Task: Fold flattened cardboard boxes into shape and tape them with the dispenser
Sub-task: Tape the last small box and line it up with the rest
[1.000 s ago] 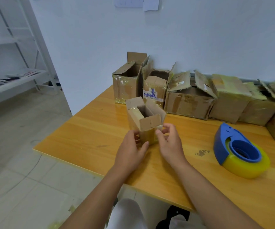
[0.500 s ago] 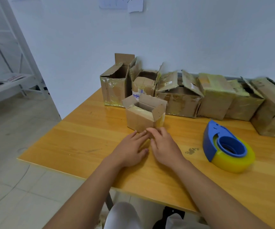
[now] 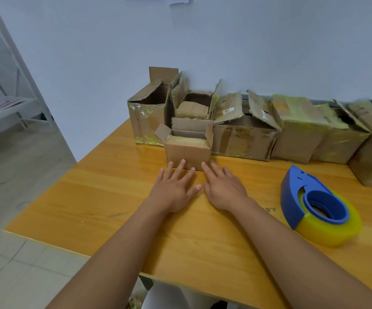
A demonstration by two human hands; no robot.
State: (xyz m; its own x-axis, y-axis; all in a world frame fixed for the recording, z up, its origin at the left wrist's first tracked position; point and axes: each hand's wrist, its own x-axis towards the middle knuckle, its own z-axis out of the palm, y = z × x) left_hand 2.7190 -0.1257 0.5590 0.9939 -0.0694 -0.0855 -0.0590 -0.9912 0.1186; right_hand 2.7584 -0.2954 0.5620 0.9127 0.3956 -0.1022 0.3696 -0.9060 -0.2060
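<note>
A small cardboard box (image 3: 188, 152) stands upright on the wooden table (image 3: 104, 204) with its top flaps open. My left hand (image 3: 174, 188) and my right hand (image 3: 224, 189) lie flat on the table just in front of it, fingers straight, fingertips touching or nearly touching its front face. A blue tape dispenser (image 3: 314, 204) with a yellowish tape roll lies on the table to the right of my right hand, apart from it.
A row of several taped, worn cardboard boxes (image 3: 245, 137) stands along the wall behind the small box. The table's left edge drops to a tiled floor (image 3: 13, 275). A white metal shelf (image 3: 4, 103) stands at the far left.
The small box was held up and tilted in both hands; it now stands on the table, pushed back toward the row. Both hands have let go and flattened.
</note>
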